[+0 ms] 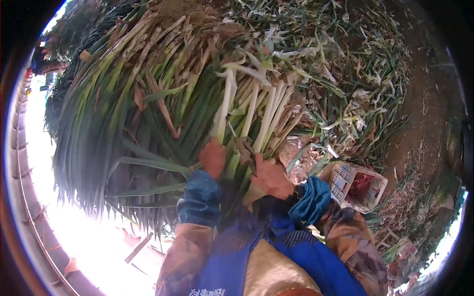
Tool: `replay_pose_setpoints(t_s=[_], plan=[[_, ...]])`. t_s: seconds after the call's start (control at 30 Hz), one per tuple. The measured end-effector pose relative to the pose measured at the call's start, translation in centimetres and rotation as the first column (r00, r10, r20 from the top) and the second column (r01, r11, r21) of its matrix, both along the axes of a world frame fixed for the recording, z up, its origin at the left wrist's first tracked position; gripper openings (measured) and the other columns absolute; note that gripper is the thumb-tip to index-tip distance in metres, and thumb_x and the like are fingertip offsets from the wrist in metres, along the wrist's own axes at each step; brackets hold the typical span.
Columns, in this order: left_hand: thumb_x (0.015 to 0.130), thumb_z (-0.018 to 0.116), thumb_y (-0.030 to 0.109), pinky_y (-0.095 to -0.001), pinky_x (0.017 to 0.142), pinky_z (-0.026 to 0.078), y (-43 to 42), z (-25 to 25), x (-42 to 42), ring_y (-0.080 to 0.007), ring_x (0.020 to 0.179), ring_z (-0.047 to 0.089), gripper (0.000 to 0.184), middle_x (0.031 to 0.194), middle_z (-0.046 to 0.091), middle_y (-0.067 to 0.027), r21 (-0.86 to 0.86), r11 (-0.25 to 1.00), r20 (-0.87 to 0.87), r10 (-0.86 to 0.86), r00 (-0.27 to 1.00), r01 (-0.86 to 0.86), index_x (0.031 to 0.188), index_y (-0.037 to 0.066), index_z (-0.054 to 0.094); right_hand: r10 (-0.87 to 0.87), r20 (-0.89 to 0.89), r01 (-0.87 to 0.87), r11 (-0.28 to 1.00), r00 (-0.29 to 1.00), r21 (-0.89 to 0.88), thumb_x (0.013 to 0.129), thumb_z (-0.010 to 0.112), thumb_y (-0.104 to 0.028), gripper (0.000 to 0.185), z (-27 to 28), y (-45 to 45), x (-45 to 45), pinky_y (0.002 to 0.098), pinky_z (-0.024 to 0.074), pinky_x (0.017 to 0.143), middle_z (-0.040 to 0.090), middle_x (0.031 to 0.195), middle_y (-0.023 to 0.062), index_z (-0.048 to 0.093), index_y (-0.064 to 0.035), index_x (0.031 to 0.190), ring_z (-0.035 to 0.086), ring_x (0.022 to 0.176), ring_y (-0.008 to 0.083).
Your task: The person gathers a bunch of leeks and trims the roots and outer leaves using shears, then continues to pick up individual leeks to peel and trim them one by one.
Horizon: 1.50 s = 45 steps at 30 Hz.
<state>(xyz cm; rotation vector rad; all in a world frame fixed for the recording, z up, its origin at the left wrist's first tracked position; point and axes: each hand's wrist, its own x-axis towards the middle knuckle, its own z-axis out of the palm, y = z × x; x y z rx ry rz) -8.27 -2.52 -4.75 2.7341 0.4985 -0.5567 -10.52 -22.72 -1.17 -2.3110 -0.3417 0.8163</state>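
Observation:
My left hand (213,157) is closed around a long green onion (226,106), its white shank pointing away from me and peeled skin hanging at its root end. My right hand (271,178) is closed just beside it on what looks like a small knife (232,130), its thin blade angled toward the held stalk. The right fingers hide most of the handle. Just beyond my right hand lie several white-shanked green onions (269,116) side by side.
A big heap of unpeeled green onions (98,123) spreads to the left, leaves toward me. Stripped leaves and skins (345,64) cover the ground at the upper right. At right, a white plastic basket (335,182) holds reddish strands (362,185).

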Motion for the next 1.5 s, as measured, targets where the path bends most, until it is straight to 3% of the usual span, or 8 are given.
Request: replay_pose_setpoints(t_s=[0.37,0.7,0.9,1.03,1.1,1.13,1.2,1.5], plan=[[0.078,0.051,0.018,-0.0502,0.063,0.048,-3.6,-2.2,-4.8,-0.0378,0.075,0.061,0.015,0.079,0.062,-0.0183,0.028,0.998,-0.077,-0.054,0.996,0.056,0.087,0.005,0.051,-0.133,0.103,0.151,0.97,0.986,-0.19,0.078,0.053,-0.013,0.032,-7.7,0.5,6.7,0.0498,0.0483,0.057,0.06,0.068,0.0248,0.039,0.0036,0.101,0.062,0.065,0.0397],[0.078,0.052,0.017,-0.0509,0.066,0.047,-4.5,-2.4,-9.3,-0.0376,0.077,0.061,0.015,0.081,0.06,-0.0182,0.017,0.999,-0.117,0.051,0.992,-0.05,0.087,0.005,0.052,0.055,-0.012,-0.056,0.993,0.998,-0.101,0.077,0.058,-0.024,0.046,-5.8,-1.0,5.6,0.049,0.0472,0.059,0.06,0.073,0.0238,0.037,0.006,0.106,0.06,0.07,0.0412],[0.076,0.057,0.016,-0.0476,0.066,0.047,-2.0,-0.3,-5.1,-0.035,0.075,0.058,0.014,0.082,0.057,-0.0172,-0.113,0.941,0.023,-0.318,0.948,0.318,0.086,0.006,0.055,-0.028,0.114,0.03,0.999,0.993,-0.017,0.076,0.059,-0.022,0.048,-4.8,-1.9,6.8,0.0487,0.0443,0.057,0.055,0.072,0.0276,0.038,0.0082,0.107,0.057,0.071,0.0437],[0.073,0.056,0.01,-0.0384,0.067,0.044,12.0,5.1,6.2,-0.0286,0.077,0.056,0.01,0.081,0.056,-0.0109,0.267,0.945,0.45,-0.294,0.843,0.187,0.083,0.008,0.057,-0.015,0.077,0.021,0.997,0.997,-0.072,0.075,0.06,-0.023,0.049,-5.9,-2.3,5.2,0.0508,0.0457,0.062,0.057,0.074,0.029,0.039,0.0081,0.107,0.057,0.071,0.0459],[0.08,0.052,0.015,-0.041,0.077,0.043,21.0,7.1,10.1,-0.0296,0.089,0.053,0.026,0.095,0.054,-0.0125,0.552,0.832,0.478,-0.367,0.798,0.052,0.104,0.005,0.055,-0.02,-0.027,0.016,0.989,0.999,-0.146,0.076,0.06,-0.024,0.054,-5.1,-2.0,5.5,0.0493,0.0462,0.065,0.058,0.079,0.0277,0.038,0.0091,0.113,0.058,0.074,0.043],[0.081,0.055,0.029,-0.0442,0.083,0.042,23.4,9.2,11.4,-0.0342,0.094,0.053,0.04,0.101,0.054,-0.0143,0.771,0.632,0.183,-0.346,0.92,0.084,0.111,0.003,0.053,-0.014,0.039,0.017,0.996,0.999,-0.088,0.075,0.061,-0.025,0.056,-5.2,-1.7,4.8,0.0499,0.0458,0.065,0.058,0.077,0.0275,0.037,0.0077,0.113,0.058,0.074,0.0434],[0.076,0.06,0.039,-0.0454,0.087,0.041,31.5,5.8,12.8,-0.0384,0.1,0.052,0.053,0.111,0.053,-0.0158,0.569,0.799,0.313,0.008,0.95,-0.194,0.116,0.004,0.051,0.0,0.13,0.001,1.0,0.991,-0.005,0.074,0.062,-0.027,0.057,-6.2,-1.4,3.1,0.0507,0.0453,0.065,0.058,0.075,0.0272,0.037,0.0055,0.113,0.057,0.074,0.0443],[0.066,0.065,0.039,-0.044,0.084,0.045,26.6,10.5,14.7,-0.0361,0.096,0.056,0.048,0.099,0.061,-0.0185,0.432,0.901,-0.176,0.044,0.983,0.037,0.096,0.002,0.06,0.133,0.004,-0.133,0.989,0.991,0.069,0.081,0.057,-0.033,0.071,-3.6,0.2,2.5,0.0458,0.0466,0.06,0.057,0.076,0.0267,0.029,0.0164,0.124,0.058,0.072,0.0412]])
